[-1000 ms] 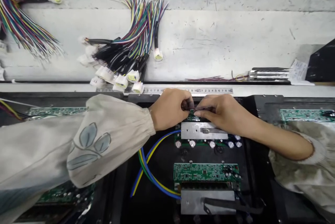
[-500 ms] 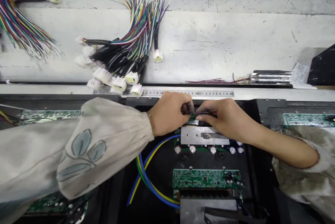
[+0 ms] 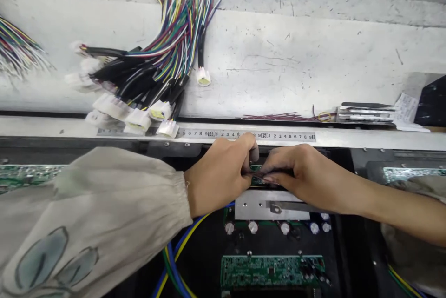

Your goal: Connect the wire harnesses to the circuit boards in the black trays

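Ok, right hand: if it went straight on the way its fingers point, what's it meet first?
Most likely the left hand, directly ahead of the right hand, over the small green circuit board. Depth is unclear here; they may already be touching.

Place: electronics assembly workshop
At 11 o'clock: wire bundles point(image 3: 167, 51) with white plugs point(image 3: 111, 106) on a scuffed metal bench point(image 3: 278, 65)
At 12 o'clock: a printed measuring scale point(image 3: 244, 134) along the bench edge
At 6 o'clock: green circuit boards point(image 3: 272, 271) in a black tray point(image 3: 202, 251)
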Demonstrator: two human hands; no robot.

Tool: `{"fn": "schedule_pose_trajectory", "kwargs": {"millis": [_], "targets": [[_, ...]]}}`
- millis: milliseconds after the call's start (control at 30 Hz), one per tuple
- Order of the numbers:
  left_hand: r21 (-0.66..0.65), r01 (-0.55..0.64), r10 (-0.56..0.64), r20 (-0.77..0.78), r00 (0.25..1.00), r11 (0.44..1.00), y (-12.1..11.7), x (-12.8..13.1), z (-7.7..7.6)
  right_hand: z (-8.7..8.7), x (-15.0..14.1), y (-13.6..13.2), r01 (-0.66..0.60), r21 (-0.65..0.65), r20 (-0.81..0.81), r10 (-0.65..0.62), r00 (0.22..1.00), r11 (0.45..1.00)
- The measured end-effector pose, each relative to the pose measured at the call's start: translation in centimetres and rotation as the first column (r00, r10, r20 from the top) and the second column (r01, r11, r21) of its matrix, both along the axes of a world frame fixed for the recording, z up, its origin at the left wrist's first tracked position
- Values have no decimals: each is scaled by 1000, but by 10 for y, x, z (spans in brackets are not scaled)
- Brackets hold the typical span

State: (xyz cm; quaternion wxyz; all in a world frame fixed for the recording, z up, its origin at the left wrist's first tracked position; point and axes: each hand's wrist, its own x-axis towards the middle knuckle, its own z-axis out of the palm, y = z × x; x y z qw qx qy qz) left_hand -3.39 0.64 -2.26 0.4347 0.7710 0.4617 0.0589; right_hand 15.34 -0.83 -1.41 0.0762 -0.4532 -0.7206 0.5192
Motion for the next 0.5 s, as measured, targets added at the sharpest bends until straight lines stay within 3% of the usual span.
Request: {"fn": "schedule_pose_trajectory", "kwargs": {"millis": [500], "targets": [[51,1,-1,-18,1000,999,-5,-4,-3,-6,1,-2,15,33,-55,-13,998,999]]}}
